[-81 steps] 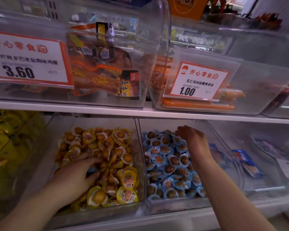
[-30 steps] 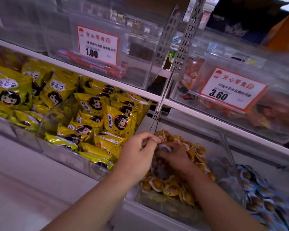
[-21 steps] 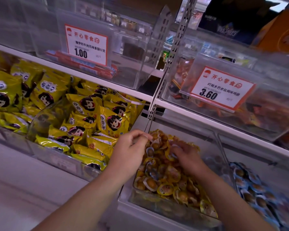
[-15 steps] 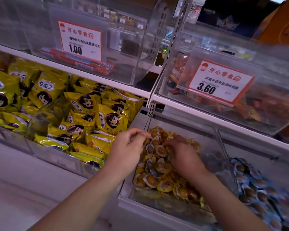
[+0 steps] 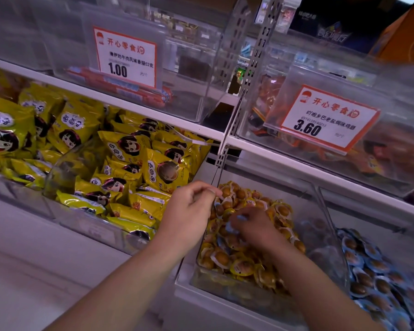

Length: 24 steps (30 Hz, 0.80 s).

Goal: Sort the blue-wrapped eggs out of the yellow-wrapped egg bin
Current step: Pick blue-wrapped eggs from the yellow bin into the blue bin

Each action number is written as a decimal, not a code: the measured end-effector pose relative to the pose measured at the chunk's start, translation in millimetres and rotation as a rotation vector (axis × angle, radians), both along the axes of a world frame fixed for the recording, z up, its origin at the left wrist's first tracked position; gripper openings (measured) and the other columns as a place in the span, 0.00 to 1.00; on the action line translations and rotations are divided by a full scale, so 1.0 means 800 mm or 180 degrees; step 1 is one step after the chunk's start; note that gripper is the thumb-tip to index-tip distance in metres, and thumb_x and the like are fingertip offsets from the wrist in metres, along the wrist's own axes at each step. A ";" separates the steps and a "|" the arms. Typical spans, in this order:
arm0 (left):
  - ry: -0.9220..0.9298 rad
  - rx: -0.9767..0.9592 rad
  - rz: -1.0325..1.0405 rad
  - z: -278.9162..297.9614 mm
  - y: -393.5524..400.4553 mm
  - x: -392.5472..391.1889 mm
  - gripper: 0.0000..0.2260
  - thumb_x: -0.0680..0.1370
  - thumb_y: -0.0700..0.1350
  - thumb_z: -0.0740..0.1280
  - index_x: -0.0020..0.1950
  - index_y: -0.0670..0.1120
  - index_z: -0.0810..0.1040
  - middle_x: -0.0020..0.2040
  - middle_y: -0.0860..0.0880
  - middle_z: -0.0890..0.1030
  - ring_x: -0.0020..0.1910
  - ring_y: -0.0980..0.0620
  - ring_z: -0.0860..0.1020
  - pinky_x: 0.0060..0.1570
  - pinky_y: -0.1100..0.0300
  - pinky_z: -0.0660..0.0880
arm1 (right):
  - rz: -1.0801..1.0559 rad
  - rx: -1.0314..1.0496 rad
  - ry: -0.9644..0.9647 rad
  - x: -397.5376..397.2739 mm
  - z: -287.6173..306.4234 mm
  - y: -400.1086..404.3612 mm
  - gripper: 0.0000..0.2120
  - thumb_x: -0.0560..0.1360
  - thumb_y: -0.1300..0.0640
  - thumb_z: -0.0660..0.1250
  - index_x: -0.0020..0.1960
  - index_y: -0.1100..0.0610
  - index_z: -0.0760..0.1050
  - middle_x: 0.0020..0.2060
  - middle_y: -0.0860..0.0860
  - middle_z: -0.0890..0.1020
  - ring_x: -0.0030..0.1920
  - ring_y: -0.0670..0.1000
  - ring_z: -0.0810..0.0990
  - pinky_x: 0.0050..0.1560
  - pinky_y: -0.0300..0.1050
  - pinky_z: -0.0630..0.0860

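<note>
Lowered since the preceding view, the right hand [image 5: 253, 225] curls its fingers round blue-wrapped eggs [image 5: 230, 226] inside the yellow-wrapped egg bin [image 5: 320, 206], left hand [image 5: 189, 211] loosely curled, apparently empty: extraction imminent.

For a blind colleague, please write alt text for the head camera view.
Both hands reach into a clear plastic bin of yellow-wrapped eggs: the right hand holds pale blue wrappers, the left hand curls at the bin's left edge. A bin of blue-wrapped eggs sits to the right.
</note>
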<state>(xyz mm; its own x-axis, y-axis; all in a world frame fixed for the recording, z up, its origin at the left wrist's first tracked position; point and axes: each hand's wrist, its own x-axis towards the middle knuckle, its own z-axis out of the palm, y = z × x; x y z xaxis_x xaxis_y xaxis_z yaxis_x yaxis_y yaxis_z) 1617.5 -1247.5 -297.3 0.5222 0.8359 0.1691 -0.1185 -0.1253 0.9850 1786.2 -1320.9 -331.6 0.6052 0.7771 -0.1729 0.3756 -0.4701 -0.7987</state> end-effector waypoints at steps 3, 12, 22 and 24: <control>0.0015 0.0038 -0.0010 0.000 -0.001 -0.002 0.12 0.82 0.43 0.62 0.45 0.51 0.83 0.30 0.41 0.71 0.27 0.48 0.63 0.29 0.56 0.58 | -0.0576 0.0213 -0.0740 0.024 0.009 0.009 0.09 0.76 0.61 0.66 0.42 0.59 0.84 0.36 0.53 0.83 0.35 0.50 0.83 0.37 0.45 0.81; 0.0035 -0.0054 -0.0130 0.004 -0.005 -0.006 0.13 0.75 0.47 0.58 0.47 0.56 0.82 0.29 0.58 0.71 0.27 0.59 0.68 0.29 0.64 0.64 | 0.0540 -0.0649 -0.2069 0.010 -0.029 0.053 0.12 0.78 0.47 0.64 0.51 0.54 0.81 0.45 0.53 0.85 0.46 0.54 0.83 0.42 0.45 0.76; 0.0320 0.1831 -0.0075 0.009 -0.062 0.022 0.21 0.78 0.46 0.67 0.67 0.64 0.69 0.61 0.66 0.72 0.60 0.70 0.71 0.54 0.80 0.64 | -0.0716 0.1395 0.3094 -0.010 0.045 -0.083 0.17 0.74 0.51 0.59 0.52 0.62 0.77 0.34 0.58 0.77 0.27 0.55 0.73 0.20 0.35 0.60; 0.0422 0.1898 -0.0204 -0.001 -0.085 0.038 0.23 0.76 0.47 0.70 0.66 0.65 0.70 0.61 0.68 0.73 0.62 0.71 0.70 0.57 0.78 0.64 | -0.0439 0.1486 0.3432 -0.020 0.054 -0.111 0.21 0.76 0.47 0.59 0.55 0.62 0.80 0.36 0.57 0.79 0.29 0.54 0.76 0.21 0.37 0.64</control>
<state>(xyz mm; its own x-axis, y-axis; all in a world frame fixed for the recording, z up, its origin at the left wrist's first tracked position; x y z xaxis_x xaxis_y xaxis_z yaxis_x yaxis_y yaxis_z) 1647.9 -1315.2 -297.8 0.6168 0.5837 0.5280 -0.0251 -0.6559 0.7544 1769.9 -1409.7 -288.7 0.4043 0.8399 -0.3622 -0.6286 -0.0325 -0.7770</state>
